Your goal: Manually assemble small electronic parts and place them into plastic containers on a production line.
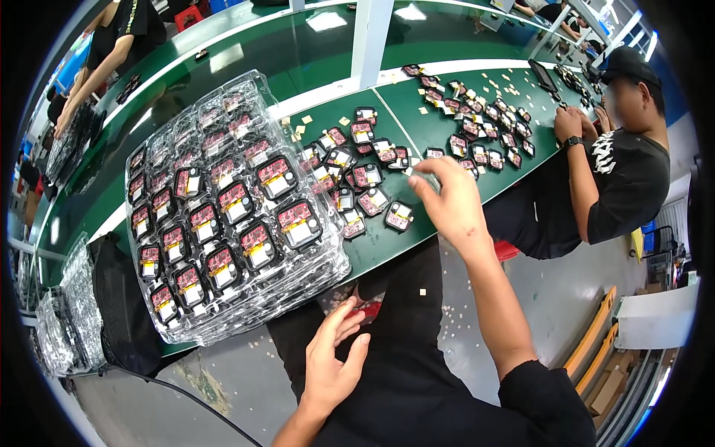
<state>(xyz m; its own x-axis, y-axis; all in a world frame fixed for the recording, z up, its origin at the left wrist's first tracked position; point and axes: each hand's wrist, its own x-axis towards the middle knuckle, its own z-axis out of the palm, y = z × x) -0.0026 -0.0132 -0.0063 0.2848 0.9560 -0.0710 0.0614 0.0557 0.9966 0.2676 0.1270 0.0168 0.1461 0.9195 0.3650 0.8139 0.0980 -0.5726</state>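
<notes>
My right hand (453, 200) hovers over the front edge of the green table, its thumb and index finger slightly apart with nothing visible between them. Just beyond its fingertips is a small pale square piece (408, 171). Closest to it on the table is a small black square electronic housing (399, 216) with a red circuit board and a white block inside. My left hand (333, 359) is held above my lap, empty, thumb and fingers spread. To its upper left, a stack of clear plastic trays (287, 279) carries rows of similar housings (257, 246).
Loose housings (365, 176) lie piled right of the trays, and another spread (484, 123) lies farther right. Pale squares dot the table (376, 257) and floor. Another pale square (422, 292) shows over my dark trousers. A co-worker (622, 160) sits at the right; a white post (370, 45) stands behind.
</notes>
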